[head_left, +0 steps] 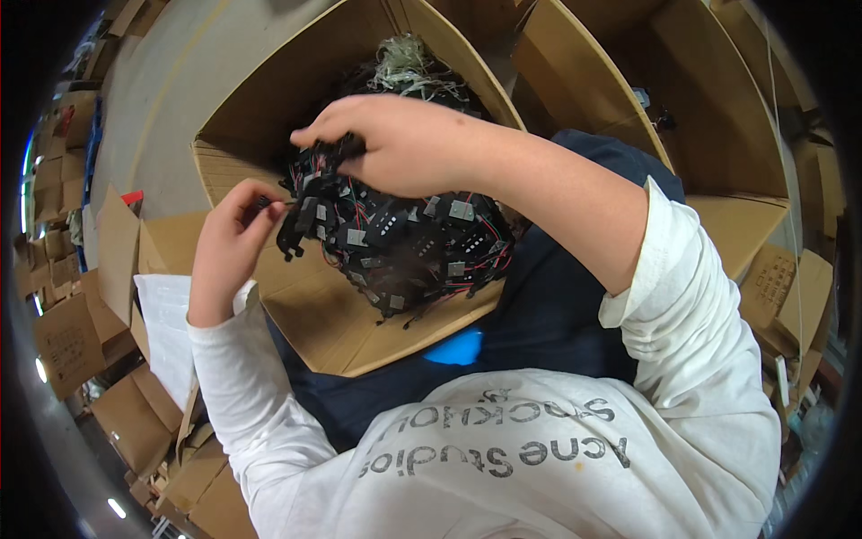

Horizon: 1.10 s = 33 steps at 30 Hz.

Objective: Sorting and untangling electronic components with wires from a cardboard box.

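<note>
A large tangled pile of small black wired parts, with grey metal-looking patches and thin red and black wires, fills the open cardboard box before me. My right hand reaches over the pile from the right, its fingers curled round a clump of black wired parts lifted at the left side. Thumb and fingertips of my left hand pinch together at the edge of that clump, on what looks like a thin wire end. Pale translucent plastic strands lie at the far end of the pile.
To the right stands another open cardboard box with a few small items in it. A white plastic sheet hangs by my left forearm. Many cardboard boxes are stacked at far left. A blue patch shows at my lap.
</note>
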Each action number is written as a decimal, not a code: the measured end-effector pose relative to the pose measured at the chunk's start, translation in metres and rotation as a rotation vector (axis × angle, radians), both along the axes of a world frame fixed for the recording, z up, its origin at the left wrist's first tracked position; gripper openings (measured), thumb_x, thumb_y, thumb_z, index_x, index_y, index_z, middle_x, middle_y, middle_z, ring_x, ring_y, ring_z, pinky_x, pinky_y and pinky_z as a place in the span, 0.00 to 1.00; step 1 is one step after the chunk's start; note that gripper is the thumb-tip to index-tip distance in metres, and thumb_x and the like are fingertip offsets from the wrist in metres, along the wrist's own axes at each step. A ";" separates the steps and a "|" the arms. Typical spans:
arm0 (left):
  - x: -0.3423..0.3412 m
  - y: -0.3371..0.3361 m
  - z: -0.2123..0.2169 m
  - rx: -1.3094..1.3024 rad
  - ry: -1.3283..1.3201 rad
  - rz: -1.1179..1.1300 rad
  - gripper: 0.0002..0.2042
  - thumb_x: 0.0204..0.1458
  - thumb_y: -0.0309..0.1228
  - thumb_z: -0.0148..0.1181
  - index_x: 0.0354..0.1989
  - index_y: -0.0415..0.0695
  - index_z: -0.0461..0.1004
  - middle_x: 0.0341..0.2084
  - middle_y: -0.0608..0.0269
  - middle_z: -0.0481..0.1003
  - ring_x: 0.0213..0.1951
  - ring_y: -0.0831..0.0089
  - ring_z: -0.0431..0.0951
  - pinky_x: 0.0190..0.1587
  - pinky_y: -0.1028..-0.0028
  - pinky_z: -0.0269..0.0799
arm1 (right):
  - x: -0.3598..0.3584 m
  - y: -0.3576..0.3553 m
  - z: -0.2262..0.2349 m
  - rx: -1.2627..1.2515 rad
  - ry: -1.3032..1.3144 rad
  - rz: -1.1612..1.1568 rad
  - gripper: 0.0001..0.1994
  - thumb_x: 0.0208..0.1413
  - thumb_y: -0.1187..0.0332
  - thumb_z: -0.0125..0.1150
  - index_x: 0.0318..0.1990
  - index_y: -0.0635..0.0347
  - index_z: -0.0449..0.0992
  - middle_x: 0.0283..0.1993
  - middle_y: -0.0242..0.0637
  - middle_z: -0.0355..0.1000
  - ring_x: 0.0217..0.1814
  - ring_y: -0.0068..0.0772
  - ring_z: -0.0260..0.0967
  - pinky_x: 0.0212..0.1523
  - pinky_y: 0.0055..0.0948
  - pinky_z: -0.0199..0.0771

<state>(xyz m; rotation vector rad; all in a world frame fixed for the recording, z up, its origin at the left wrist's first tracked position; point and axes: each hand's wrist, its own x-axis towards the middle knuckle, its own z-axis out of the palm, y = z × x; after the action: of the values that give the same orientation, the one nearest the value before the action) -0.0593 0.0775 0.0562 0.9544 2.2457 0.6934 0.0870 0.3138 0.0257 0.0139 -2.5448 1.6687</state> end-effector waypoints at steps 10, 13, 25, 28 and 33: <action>-0.040 0.039 -0.058 0.511 -0.603 0.202 0.19 0.63 0.40 0.59 0.56 0.41 0.68 0.41 0.60 0.79 0.38 0.78 0.76 0.44 0.77 0.71 | 0.002 0.022 0.027 0.079 -0.377 0.089 0.21 0.65 0.51 0.59 0.43 0.65 0.76 0.34 0.49 0.77 0.40 0.52 0.76 0.43 0.43 0.74; -0.128 0.021 -0.222 0.153 -0.229 0.378 0.22 0.61 0.44 0.61 0.53 0.38 0.72 0.43 0.55 0.80 0.39 0.74 0.77 0.44 0.74 0.73 | -0.007 0.029 0.002 0.155 -0.315 0.031 0.20 0.65 0.51 0.59 0.40 0.64 0.76 0.32 0.48 0.76 0.37 0.53 0.75 0.42 0.43 0.74; -0.204 -0.034 -0.382 -0.444 -0.202 0.339 0.31 0.51 0.43 0.66 0.59 0.36 0.71 0.54 0.50 0.76 0.56 0.56 0.74 0.59 0.66 0.67 | -0.027 0.021 0.013 0.266 -0.195 -0.063 0.16 0.65 0.55 0.58 0.42 0.61 0.80 0.38 0.49 0.77 0.49 0.54 0.73 0.52 0.47 0.74; -0.155 -0.008 -0.353 -0.415 -0.561 0.167 0.21 0.50 0.34 0.66 0.51 0.36 0.74 0.46 0.58 0.78 0.47 0.65 0.73 0.54 0.67 0.67 | -0.015 0.028 0.005 0.317 -0.264 -0.095 0.17 0.65 0.55 0.58 0.41 0.62 0.80 0.37 0.51 0.77 0.47 0.56 0.74 0.50 0.47 0.75; -0.090 -0.035 -0.259 -0.360 -0.630 0.314 0.15 0.60 0.38 0.60 0.51 0.44 0.74 0.38 0.66 0.78 0.38 0.69 0.74 0.45 0.70 0.69 | -0.007 0.021 0.013 0.379 -0.257 -0.061 0.16 0.64 0.54 0.56 0.42 0.57 0.81 0.40 0.45 0.80 0.47 0.50 0.77 0.49 0.45 0.79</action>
<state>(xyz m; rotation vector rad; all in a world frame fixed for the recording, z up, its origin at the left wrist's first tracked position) -0.1489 0.0427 -0.2029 0.1655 1.8622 0.5862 0.0797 0.3353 0.0387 -0.2632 -2.9789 1.2128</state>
